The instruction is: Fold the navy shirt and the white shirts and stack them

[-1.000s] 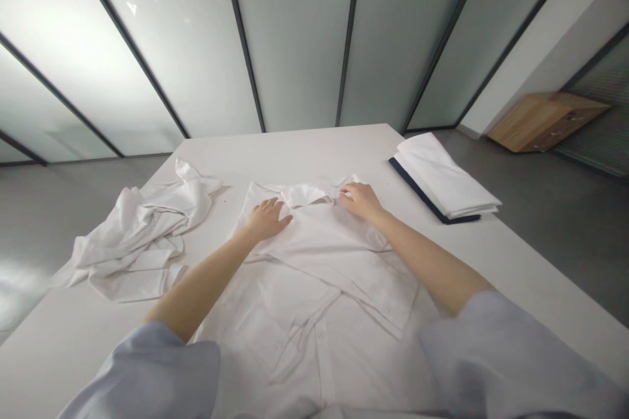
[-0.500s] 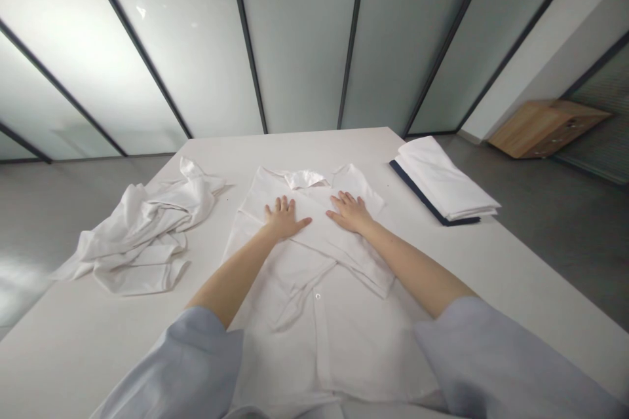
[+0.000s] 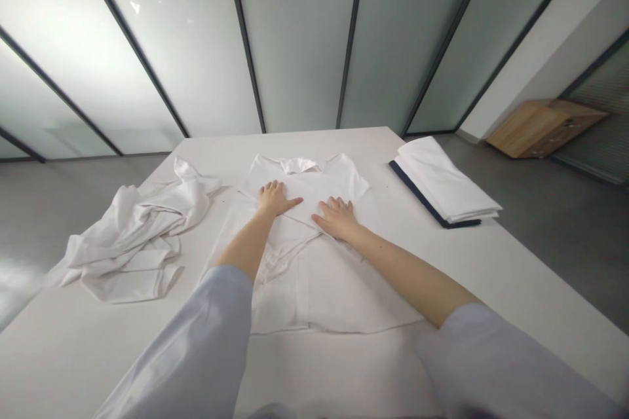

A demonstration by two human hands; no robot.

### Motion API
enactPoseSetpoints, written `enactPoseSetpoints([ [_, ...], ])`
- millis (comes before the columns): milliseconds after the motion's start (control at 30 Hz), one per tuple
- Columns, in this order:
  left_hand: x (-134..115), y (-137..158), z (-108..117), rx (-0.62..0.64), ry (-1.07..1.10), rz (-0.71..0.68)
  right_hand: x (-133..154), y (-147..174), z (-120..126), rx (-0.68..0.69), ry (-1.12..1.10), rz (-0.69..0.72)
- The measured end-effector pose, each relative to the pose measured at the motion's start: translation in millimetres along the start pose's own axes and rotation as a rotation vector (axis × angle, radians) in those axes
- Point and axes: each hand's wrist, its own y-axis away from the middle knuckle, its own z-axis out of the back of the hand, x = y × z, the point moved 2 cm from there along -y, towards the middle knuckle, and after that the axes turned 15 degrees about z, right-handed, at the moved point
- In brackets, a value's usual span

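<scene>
A white button-front shirt (image 3: 354, 294) lies spread on the table, its collar at the far end and its hem towards me. The sleeves are folded across its front. My left hand (image 3: 274, 198) rests flat on the upper left of the shirt, thumb stretched out to the right. On the right side of the chest, a little nearer to me, my right hand (image 3: 337, 217) presses down with fingers spread. Neither hand grips the cloth. My forearms hide parts of the shirt's sides.
A crumpled heap of white cloth (image 3: 142, 226) lies along the table's left edge. Folded white cloth (image 3: 445, 177) sits on a dark folded piece (image 3: 417, 193) near the right edge of the white table (image 3: 496, 288). Beyond stand frosted glass panels (image 3: 299, 39) and a wooden cabinet (image 3: 531, 129).
The shirt has slid away from me, so its hem now shows with bare table before it. Both hands have shifted slightly left; they stay flat on the shirt.
</scene>
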Motion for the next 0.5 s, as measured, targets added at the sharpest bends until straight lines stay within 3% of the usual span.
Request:
enactPoseSetpoints([
  [100, -2, 2, 5, -0.051, 0.020, 0.005, 4, 2, -8, 0.060, -0.050, -0.046],
  [200, -6, 12, 9, -0.017, 0.007, 0.007, -4, -8, -10, 0.071, -0.060, -0.044],
  [500, 1, 81, 9, 0.150, -0.066, 0.087, -35, -54, -2, 0.006, -0.035, 0.001],
])
